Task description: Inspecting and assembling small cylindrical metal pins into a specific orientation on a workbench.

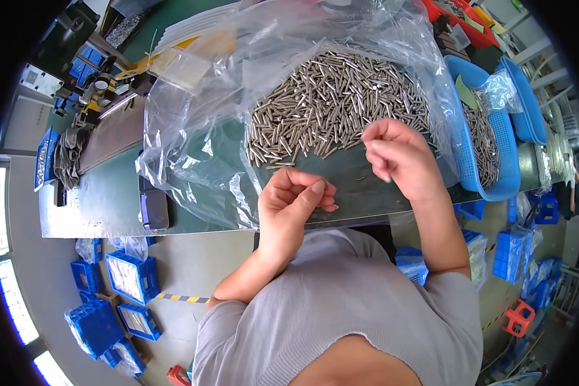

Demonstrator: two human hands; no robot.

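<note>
A wide heap of small metal pins (334, 103) lies on a clear plastic bag (193, 154) spread over the green table. My left hand (293, 201) is just in front of the heap's near left edge, thumb pressed to curled fingers. Over the heap's near right edge is my right hand (402, 157), its fingers curled in a pinch. Whatever either hand may hold is too small or hidden to make out. The two hands are apart, with bare green tabletop (341, 186) between them.
On the right stands a blue basket (508, 151) with more pins. A red bin (460, 19) is at the far right. A dark flat device (154, 209) lies near the table's front left. Gauge-like equipment (100, 83) stands far left; blue crates (132, 276) sit on the floor.
</note>
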